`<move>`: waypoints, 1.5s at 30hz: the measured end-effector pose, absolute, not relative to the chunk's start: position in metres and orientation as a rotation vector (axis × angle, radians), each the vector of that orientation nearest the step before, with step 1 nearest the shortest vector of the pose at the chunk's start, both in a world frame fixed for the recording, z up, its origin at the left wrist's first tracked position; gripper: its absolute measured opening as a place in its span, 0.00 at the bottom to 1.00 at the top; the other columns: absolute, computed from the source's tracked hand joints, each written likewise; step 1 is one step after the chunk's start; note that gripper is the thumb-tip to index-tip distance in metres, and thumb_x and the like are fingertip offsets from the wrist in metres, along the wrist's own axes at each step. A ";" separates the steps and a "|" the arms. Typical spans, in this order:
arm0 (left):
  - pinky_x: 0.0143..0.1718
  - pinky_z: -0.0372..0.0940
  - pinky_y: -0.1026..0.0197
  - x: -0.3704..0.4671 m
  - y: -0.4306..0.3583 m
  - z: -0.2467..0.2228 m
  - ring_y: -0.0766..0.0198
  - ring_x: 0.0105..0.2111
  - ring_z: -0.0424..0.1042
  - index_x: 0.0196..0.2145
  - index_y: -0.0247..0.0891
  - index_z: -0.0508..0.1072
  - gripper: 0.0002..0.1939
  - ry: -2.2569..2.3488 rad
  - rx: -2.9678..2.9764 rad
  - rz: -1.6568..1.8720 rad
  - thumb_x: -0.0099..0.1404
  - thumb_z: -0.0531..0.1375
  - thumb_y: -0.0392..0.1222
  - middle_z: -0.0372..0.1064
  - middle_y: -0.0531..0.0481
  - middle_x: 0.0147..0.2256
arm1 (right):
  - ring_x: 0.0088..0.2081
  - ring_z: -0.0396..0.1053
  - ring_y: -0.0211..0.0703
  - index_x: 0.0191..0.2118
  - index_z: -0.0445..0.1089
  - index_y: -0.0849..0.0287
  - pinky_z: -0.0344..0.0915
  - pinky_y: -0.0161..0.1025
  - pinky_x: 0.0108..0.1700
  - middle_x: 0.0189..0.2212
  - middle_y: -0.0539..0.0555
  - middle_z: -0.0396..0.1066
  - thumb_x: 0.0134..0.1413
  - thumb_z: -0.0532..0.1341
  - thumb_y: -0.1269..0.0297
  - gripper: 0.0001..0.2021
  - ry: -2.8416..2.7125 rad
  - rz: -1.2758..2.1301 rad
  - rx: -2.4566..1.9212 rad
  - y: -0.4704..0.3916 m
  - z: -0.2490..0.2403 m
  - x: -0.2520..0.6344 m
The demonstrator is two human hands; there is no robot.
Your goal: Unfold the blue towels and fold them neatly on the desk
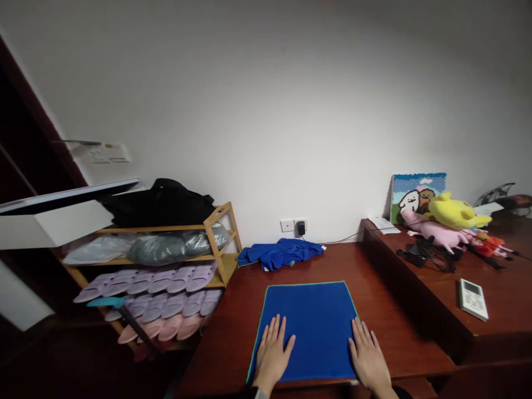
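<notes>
A blue cloth point(313, 327) with green edging lies spread flat on the reddish-brown wooden table point(233, 343). On its left side rests my left hand point(273, 352), palm down with the fingers extended. My right hand point(369, 354) lies flat over the cloth's right edge, fingers stretched out and partly on the wood. Neither hand grips anything. Behind the spread cloth, a crumpled heap of blue cloths point(280, 254) sits against the wall, a white tag showing at its right end.
A raised wooden surface point(449, 293) on the right carries a white remote control point(472, 299), cables point(436, 257), plush toys point(457, 213) and a fluffy picture point(419, 194). At left stands a shoe rack point(222, 260) with several slippers point(178, 280) and a black bag point(162, 205). A plug point(301, 228) sits in the wall socket.
</notes>
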State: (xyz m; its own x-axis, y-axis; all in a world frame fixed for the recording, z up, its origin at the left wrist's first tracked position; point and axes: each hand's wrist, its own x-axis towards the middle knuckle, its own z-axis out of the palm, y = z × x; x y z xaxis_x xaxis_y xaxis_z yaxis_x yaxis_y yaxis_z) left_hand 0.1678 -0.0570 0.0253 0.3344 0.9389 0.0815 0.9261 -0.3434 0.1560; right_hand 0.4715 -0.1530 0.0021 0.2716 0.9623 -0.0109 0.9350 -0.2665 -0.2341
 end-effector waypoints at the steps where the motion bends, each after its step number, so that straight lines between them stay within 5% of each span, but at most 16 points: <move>1: 0.72 0.47 0.42 0.159 -0.056 0.023 0.50 0.72 0.44 0.73 0.41 0.50 0.39 1.773 2.504 0.263 0.74 0.40 0.66 0.43 0.46 0.73 | 0.74 0.37 0.48 0.74 0.44 0.60 0.37 0.53 0.74 0.74 0.49 0.41 0.67 0.36 0.47 0.36 -1.774 0.220 -2.351 -0.153 0.001 0.472; 11: 0.71 0.47 0.40 0.151 -0.057 0.015 0.48 0.72 0.44 0.72 0.46 0.53 0.36 1.788 2.510 0.401 0.74 0.44 0.65 0.47 0.49 0.72 | 0.74 0.40 0.50 0.73 0.49 0.59 0.40 0.55 0.73 0.73 0.51 0.44 0.66 0.38 0.50 0.35 -1.797 0.214 -2.385 -0.148 -0.002 0.473; 16: 0.71 0.46 0.41 0.149 -0.057 0.017 0.48 0.72 0.46 0.71 0.45 0.53 0.37 1.787 2.516 0.371 0.73 0.43 0.65 0.44 0.47 0.73 | 0.71 0.52 0.56 0.71 0.55 0.61 0.44 0.59 0.72 0.71 0.57 0.53 0.64 0.41 0.51 0.34 -1.783 0.253 -2.501 -0.117 0.020 0.473; 23: 0.71 0.46 0.38 0.145 -0.051 0.010 0.47 0.72 0.45 0.71 0.49 0.52 0.35 1.808 2.510 0.336 0.73 0.45 0.64 0.46 0.51 0.72 | 0.74 0.42 0.52 0.73 0.49 0.56 0.39 0.57 0.73 0.73 0.52 0.46 0.68 0.39 0.51 0.33 -1.767 0.257 -2.438 -0.033 0.042 0.481; 35: 0.70 0.47 0.33 0.137 -0.037 0.003 0.42 0.72 0.45 0.71 0.52 0.54 0.35 1.834 2.471 0.193 0.72 0.46 0.66 0.46 0.52 0.72 | 0.75 0.34 0.47 0.74 0.40 0.60 0.33 0.51 0.74 0.75 0.51 0.39 0.67 0.36 0.46 0.37 -1.769 0.275 -2.353 -0.008 0.006 0.494; 45: 0.72 0.48 0.43 0.306 0.011 0.028 0.53 0.72 0.48 0.73 0.46 0.50 0.30 1.171 2.774 0.360 0.77 0.40 0.54 0.49 0.50 0.72 | 0.75 0.34 0.45 0.74 0.40 0.63 0.33 0.50 0.74 0.75 0.50 0.37 0.68 0.35 0.51 0.35 -1.754 0.290 -2.343 -0.010 0.015 0.494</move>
State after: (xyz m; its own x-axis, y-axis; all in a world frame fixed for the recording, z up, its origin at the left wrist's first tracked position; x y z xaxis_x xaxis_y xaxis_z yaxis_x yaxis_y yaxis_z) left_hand 0.3063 0.0113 0.0285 0.6746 0.7173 0.1743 0.6915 -0.6967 0.1910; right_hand 0.4942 -0.0098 0.0153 0.2768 0.9602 -0.0371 0.9209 -0.2761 -0.2751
